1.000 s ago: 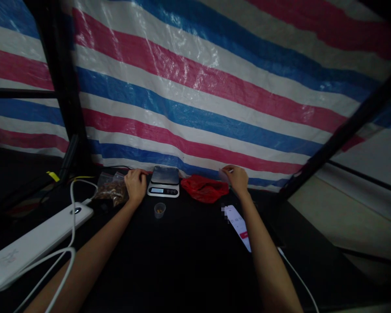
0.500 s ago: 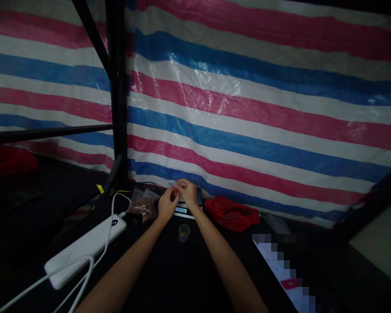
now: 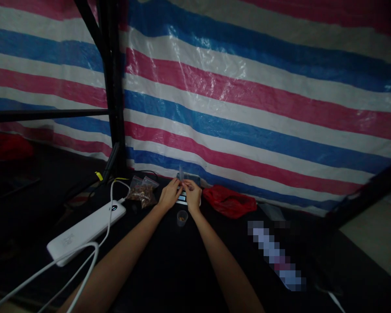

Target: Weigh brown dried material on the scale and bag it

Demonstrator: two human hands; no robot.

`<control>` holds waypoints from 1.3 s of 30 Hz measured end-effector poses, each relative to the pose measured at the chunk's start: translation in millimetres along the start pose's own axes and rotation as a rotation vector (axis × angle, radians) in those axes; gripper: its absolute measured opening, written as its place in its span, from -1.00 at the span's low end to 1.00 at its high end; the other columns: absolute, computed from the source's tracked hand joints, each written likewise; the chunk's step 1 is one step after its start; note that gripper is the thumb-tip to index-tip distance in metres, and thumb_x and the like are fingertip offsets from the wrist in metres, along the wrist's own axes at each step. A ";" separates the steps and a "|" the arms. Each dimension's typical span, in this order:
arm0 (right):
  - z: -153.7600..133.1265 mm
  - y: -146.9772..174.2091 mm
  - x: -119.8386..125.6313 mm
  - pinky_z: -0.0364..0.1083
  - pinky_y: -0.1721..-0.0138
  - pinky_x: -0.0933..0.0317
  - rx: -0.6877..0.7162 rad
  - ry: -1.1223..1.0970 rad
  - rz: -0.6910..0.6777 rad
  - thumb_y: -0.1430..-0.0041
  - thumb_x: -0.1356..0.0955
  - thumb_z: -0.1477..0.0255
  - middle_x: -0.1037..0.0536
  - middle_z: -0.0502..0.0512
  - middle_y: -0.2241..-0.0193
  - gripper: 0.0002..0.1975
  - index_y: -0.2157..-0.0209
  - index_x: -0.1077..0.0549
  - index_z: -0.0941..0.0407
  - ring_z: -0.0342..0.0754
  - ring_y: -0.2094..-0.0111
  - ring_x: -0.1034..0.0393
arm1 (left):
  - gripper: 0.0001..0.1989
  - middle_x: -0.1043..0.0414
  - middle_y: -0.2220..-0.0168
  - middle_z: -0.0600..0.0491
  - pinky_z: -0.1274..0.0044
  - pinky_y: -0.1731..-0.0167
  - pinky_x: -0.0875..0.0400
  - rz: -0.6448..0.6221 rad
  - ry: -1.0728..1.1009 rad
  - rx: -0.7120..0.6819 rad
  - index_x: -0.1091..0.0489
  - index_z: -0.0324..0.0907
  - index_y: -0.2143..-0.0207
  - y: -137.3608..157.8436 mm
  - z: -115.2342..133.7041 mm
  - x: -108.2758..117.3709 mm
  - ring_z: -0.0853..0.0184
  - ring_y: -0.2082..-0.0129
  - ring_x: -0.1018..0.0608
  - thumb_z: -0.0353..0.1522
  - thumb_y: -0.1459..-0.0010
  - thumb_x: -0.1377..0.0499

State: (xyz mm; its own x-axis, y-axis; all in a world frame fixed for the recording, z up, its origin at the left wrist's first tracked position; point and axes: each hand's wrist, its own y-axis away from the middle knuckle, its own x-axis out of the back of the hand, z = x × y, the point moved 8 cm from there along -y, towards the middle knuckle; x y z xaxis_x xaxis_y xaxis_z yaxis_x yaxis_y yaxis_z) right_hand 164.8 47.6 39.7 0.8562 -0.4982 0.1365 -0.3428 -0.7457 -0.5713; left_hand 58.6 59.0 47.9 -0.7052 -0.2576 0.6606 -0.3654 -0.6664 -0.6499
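My left hand (image 3: 169,194) and my right hand (image 3: 192,194) meet above a small digital scale (image 3: 182,198) with a lit display. Between their fingertips they pinch a small clear plastic bag (image 3: 181,173), which stands upright. Both hands have their fingers closed, and they partly cover the scale. Just in front of it stands a small clear plastic cup (image 3: 182,218) with a few brownish pieces at the bottom. Left of my left hand lies a clear zip bag of reddish-brown bits (image 3: 142,195).
A white power bank (image 3: 84,232) with white cables lies at the left. Right of the scale are a crumpled red bag (image 3: 230,201) and a flat clear bag (image 3: 272,212). A pixelated pale object (image 3: 276,256) lies farther right. Striped sheeting (image 3: 247,126) hangs behind.
The clear bag has gone from lying nearly flat to upright between my fingers. My right hand has come lower beside my left. The view has tilted slightly down.
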 end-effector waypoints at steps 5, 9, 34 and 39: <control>-9.8 7.0 3.3 -0.14 0.31 -0.27 0.079 0.132 -0.022 -0.06 -0.23 0.42 -0.52 0.10 0.29 -0.77 0.27 -0.45 0.13 -0.07 0.27 -0.39 | -0.83 -0.29 0.28 0.01 0.57 0.32 -0.31 -0.010 -0.007 -0.006 -0.27 -0.19 0.29 -0.1 0.4 -0.7 0.37 0.32 -0.41 -0.40 -0.18 0.10; -13.7 9.3 1.1 -0.11 0.18 -0.22 0.099 0.228 -0.070 -0.11 -0.19 0.45 -0.51 0.10 0.26 -0.75 0.25 -0.45 0.11 -0.07 0.22 -0.38 | -0.81 -0.31 0.28 0.03 0.57 0.28 -0.31 0.012 0.018 -0.004 -0.28 -0.17 0.26 0.9 -1.1 0.1 0.37 0.29 -0.42 -0.39 -0.19 0.10; 3.3 7.9 13.0 -0.13 0.31 -0.26 -0.020 0.298 0.074 -0.04 -0.23 0.41 -0.54 0.09 0.43 -0.82 0.37 -0.45 0.12 -0.07 0.38 -0.43 | -0.84 -0.29 0.34 0.04 0.63 0.48 -0.23 -0.018 -0.066 -0.016 -0.28 -0.18 0.38 2.0 7.8 1.5 0.42 0.45 -0.41 -0.34 -0.14 0.06; 1.8 6.2 26.9 -0.15 0.31 -0.26 -0.011 0.208 0.181 -0.08 -0.20 0.41 -0.52 0.11 0.42 -0.80 0.35 -0.42 0.16 -0.10 0.38 -0.41 | -0.86 -0.31 0.43 0.08 0.63 0.51 -0.18 0.035 -0.065 0.025 -0.26 -0.18 0.43 3.2 5.1 6.3 0.44 0.52 -0.39 -0.35 -0.11 0.04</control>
State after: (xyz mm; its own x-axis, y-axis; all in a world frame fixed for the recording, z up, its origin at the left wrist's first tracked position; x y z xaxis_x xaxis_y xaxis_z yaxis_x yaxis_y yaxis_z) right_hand 186.4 30.5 38.3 0.6833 -0.7029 0.1973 -0.4881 -0.6408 -0.5926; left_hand 56.1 51.7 51.9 -0.6761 -0.3257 0.6609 -0.3253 -0.6728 -0.6644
